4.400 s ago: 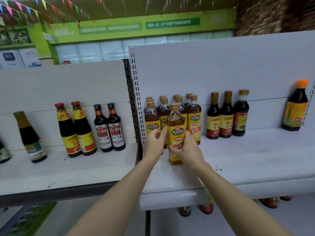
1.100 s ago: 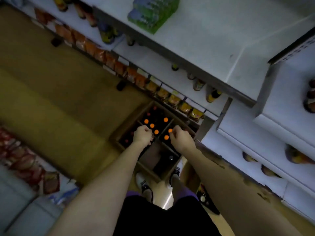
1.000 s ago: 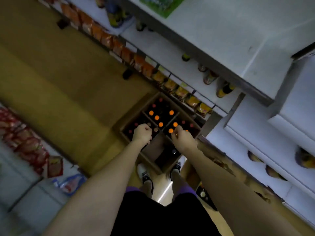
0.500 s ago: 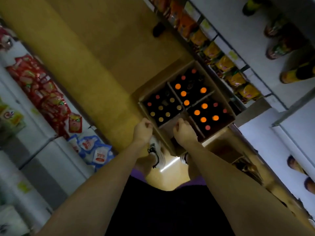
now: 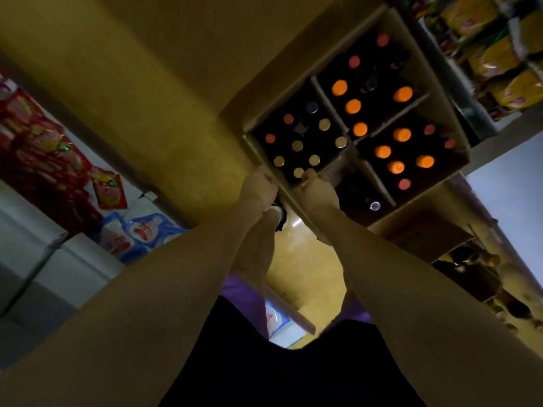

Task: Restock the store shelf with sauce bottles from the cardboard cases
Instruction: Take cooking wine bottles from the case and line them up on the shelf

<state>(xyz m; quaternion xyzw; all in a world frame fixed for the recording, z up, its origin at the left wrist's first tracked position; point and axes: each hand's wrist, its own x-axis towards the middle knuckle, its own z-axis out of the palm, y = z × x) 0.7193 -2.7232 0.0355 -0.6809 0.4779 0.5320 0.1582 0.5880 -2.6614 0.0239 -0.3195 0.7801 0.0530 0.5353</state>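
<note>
We reach both hands down to the near case (image 5: pixel 296 148) for gold-capped bottles; left hand (image 5: pixel 258 186) clenched empty, right hand (image 5: pixel 318 190) grip unclear.

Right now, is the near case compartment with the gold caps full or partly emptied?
Partly emptied. The gold-cap compartment shows scattered caps with dark gaps between them. The right hand hovers at its near edge.
</note>
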